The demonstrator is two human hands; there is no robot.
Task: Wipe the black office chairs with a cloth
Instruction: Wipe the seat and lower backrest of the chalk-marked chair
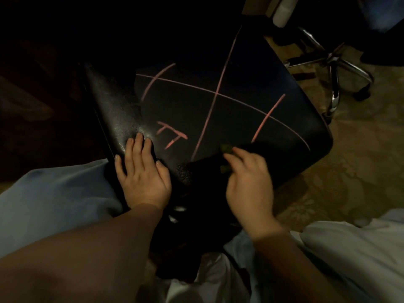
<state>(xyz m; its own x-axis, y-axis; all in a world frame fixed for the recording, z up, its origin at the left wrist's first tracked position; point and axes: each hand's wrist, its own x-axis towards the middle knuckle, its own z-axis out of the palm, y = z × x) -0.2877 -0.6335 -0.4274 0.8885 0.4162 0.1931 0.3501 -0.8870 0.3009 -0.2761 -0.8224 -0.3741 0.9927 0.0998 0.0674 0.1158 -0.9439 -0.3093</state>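
Head view: black chair seat (218, 106) bears pink chalk lines (218, 92). Left hand (143, 178) lies flat, fingers straight, at seat's near-left edge. Right hand (247, 178) pinches green cloth (226, 149) against seat's near edge.

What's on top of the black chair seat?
Pink lines cross the seat. The left hand lies flat on it; the right hand holds a green cloth, mostly hidden by its fingers.
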